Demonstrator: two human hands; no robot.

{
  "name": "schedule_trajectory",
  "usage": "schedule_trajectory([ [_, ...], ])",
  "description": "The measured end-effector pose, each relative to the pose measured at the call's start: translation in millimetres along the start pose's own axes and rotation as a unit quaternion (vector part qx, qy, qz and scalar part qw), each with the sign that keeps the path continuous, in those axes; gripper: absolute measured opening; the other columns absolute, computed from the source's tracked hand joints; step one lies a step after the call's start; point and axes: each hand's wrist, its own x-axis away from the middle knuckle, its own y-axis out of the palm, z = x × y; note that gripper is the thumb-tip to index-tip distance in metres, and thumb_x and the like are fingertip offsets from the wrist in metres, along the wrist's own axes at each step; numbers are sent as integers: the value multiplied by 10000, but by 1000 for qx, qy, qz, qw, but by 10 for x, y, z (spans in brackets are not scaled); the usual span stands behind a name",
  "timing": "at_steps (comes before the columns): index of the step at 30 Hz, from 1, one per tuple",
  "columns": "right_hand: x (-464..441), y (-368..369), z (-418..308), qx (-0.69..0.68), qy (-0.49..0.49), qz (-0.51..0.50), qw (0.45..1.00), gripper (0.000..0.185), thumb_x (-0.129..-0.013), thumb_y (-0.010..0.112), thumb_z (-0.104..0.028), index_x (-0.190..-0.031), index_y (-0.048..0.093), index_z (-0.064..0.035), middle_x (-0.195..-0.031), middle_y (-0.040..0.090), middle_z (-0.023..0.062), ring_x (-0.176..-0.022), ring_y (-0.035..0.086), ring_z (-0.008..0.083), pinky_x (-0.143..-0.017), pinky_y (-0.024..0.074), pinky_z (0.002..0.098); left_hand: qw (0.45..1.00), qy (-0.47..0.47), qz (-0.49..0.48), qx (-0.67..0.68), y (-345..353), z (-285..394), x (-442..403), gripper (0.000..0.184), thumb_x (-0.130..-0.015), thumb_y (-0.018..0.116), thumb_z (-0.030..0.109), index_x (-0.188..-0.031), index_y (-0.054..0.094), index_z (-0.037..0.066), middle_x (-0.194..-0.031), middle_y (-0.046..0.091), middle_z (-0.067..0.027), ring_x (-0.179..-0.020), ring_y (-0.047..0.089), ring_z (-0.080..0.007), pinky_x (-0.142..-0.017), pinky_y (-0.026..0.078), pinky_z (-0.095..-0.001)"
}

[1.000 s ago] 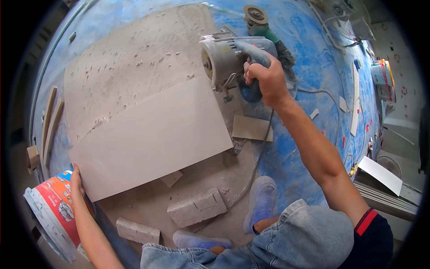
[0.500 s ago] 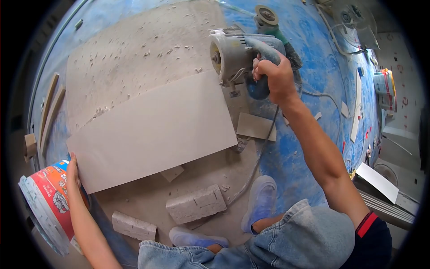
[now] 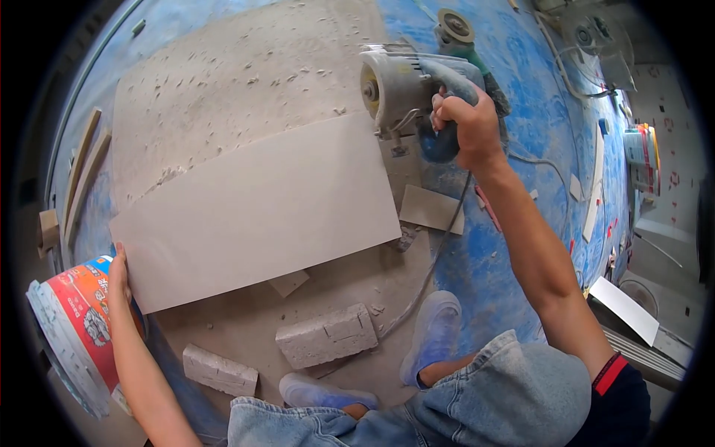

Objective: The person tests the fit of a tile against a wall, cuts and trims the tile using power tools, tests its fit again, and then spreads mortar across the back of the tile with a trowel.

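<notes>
My right hand is wrapped around the handle of a dusty circular saw with a clear-edged base plate. The saw is at the far right corner of a large pale tile; whether its blade touches the tile is hidden. At the tile's near left corner, my left hand grips the short edge, its fingers partly hidden. The tile lies tilted across a larger dusty board strewn with chips. An angle grinder lies just beyond the saw.
A paint bucket stands beside my left forearm. Dusty blocks lie near my feet, and a tile offcut sits by the saw's cord. Wooden strips are at left. Another bucket stands far right.
The saw and my right hand have shifted slightly right in view. The tile's left end and my left hand sit a little higher. A red object now shows beside my right forearm.
</notes>
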Motion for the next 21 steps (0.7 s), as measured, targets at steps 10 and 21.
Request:
schedule_trajectory([
  [10,-21,-7,21,-15,12,1,1000,138,-730,585,-82,-832,554,6,-660,544,41,-550,485,107,-540,399,232,1000,-3,0,9,9,8,7,685,-971,336,558,-1386,409,18,-1416,443,-131,-1279,429,-257,-1063,325,-354],
  [21,-15,48,-23,-4,24,3,1000,169,-695,545,-47,-856,526,1,-671,510,41,-556,459,120,-548,389,250,1000,-5,11,5,88,58,101,691,-970,344,555,-1384,401,5,-1391,460,-157,-1255,454,-272,-1044,356,-368],
])
